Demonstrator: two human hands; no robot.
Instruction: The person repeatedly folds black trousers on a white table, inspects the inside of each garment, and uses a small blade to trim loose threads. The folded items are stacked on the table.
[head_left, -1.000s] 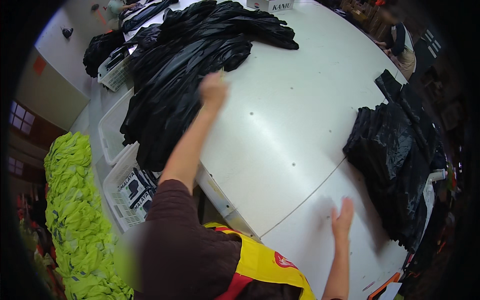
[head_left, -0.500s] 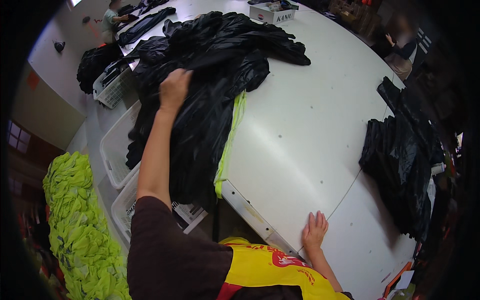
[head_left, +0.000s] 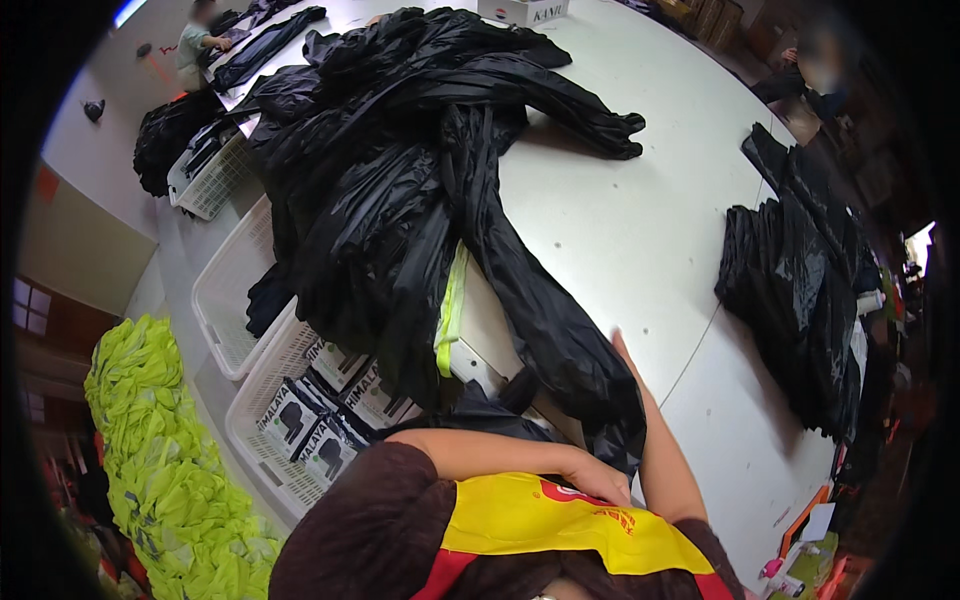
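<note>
Two heaps of black garments are seen: a large heap (head_left: 400,190) at upper centre and a smaller heap (head_left: 800,290) at right. Three white baskets (head_left: 225,295) are counted at left, one yellow-green pile (head_left: 160,450) at lower left.

left hand (head_left: 590,475) pulls a black garment (head_left: 540,320) off the white table (head_left: 640,230), right hand (head_left: 625,350) behind its fabric.

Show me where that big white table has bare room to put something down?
The white table is bare between the big heap of black garments on the left and the smaller black pile on the right. Another bare patch lies near the front right corner. The left edge is crowded with draped cloth and white baskets.
</note>
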